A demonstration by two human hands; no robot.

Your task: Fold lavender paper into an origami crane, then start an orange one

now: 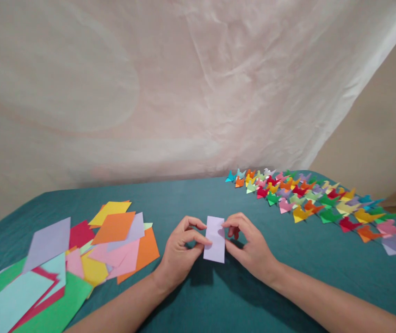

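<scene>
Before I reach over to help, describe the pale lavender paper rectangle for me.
Find the dark green cloth-covered table. Near its middle, the bare left hand and bare right hand hold the lavender rectangle. Unlike the scattered coloured paper sheets and folded paper birds either side, it alone is held.

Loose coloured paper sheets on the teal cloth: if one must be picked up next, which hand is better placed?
Probably the left hand: it is nearer to the loose coloured paper sheets; the right hand is nearer the multicoloured folded paper birds. Both hold the lilac paper rectangle.
</scene>
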